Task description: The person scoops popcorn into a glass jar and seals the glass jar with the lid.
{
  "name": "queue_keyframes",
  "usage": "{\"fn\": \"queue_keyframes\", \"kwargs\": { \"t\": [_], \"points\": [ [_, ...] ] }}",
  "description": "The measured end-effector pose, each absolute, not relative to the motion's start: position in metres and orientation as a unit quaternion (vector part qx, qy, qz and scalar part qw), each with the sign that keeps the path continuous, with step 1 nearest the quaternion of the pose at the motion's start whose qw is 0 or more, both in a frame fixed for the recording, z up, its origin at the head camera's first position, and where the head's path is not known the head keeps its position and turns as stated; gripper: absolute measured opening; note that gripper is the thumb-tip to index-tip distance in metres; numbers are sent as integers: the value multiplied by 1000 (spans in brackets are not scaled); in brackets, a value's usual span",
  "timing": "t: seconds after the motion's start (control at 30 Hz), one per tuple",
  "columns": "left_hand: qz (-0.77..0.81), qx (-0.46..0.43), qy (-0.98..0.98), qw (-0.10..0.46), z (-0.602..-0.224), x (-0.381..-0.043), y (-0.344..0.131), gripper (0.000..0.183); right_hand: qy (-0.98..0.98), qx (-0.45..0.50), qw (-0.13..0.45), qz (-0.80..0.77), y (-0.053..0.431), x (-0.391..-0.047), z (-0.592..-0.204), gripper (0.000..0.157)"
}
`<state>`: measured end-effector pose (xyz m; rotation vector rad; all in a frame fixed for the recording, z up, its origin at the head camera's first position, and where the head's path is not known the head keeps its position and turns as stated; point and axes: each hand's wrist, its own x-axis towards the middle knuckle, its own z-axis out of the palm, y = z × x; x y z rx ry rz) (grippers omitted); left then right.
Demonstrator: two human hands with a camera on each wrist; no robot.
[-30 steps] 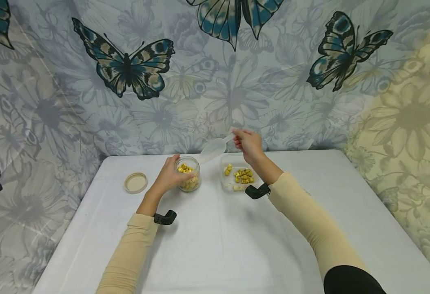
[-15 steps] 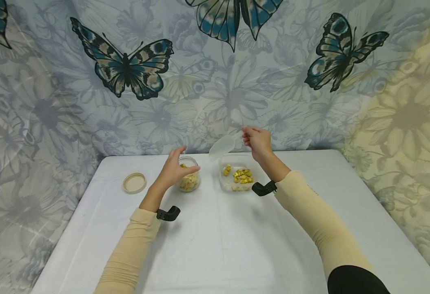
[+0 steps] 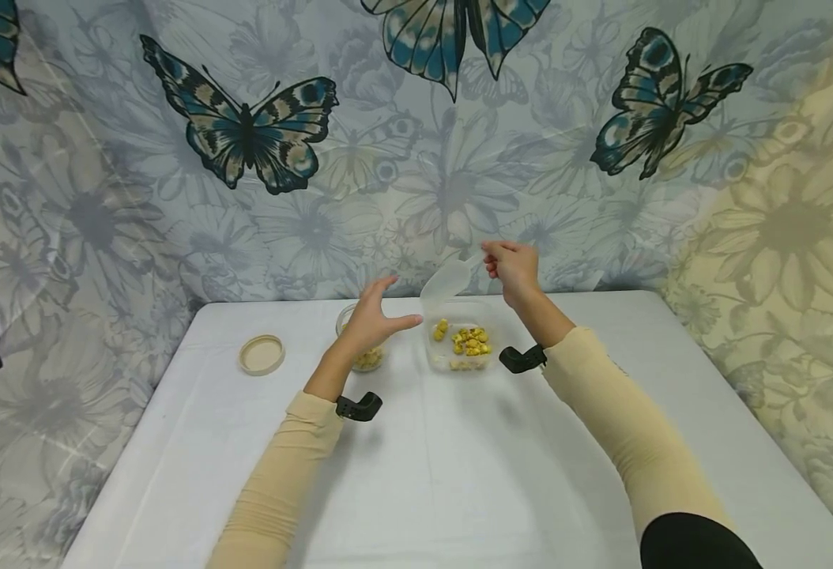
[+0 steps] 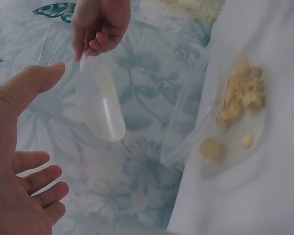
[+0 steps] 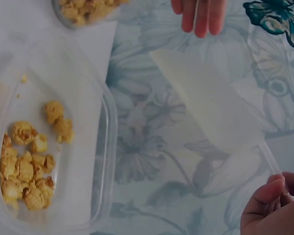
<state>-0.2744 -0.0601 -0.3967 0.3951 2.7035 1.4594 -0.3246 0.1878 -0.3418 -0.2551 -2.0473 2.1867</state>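
Note:
My right hand [image 3: 518,271] pinches the handle of a translucent white plastic scoop [image 3: 446,282], which tilts down toward the left above the back of a clear plastic container [image 3: 432,357]. In the right wrist view the scoop's bowl looks bare. Pieces of yellow caramel popcorn [image 5: 25,169] lie in the container. My left hand [image 3: 370,320] hovers with fingers and thumb spread, between the jar and the scoop, holding nothing. Behind it stands a glass jar [image 3: 368,362] with popcorn inside, partly hidden by this hand.
A round cream-rimmed lid [image 3: 261,355] lies on the white-covered table [image 3: 416,474], left of the jar. Close behind the table's back edge hangs a cloth backdrop [image 3: 452,197] printed with butterflies and flowers.
My left hand has let go of the jar and moved right, toward the scoop. My right hand has drifted right and slightly up with the scoop.

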Motion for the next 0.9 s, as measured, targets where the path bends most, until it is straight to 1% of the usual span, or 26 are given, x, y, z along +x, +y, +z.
{"fn": "queue_keyframes", "kwargs": {
  "t": [0.13,0.2,0.47,0.73,0.9],
  "points": [
    [473,146,869,20,-399,-275,-47,90,-718,-82,69,688,190,-326,-340,31],
    [475,151,866,24,-401,-275,-42,90,-736,-80,69,669,193,-326,-340,35],
    [481,154,863,36,-417,-274,-27,88,-789,-54,78,606,206,-325,-347,34],
    [465,144,871,64,-434,-272,-19,91,-842,-34,90,531,214,-322,-352,34],
    [451,134,879,78,-443,-271,-16,90,-863,-18,106,494,217,-322,-356,33]
  ]
}}
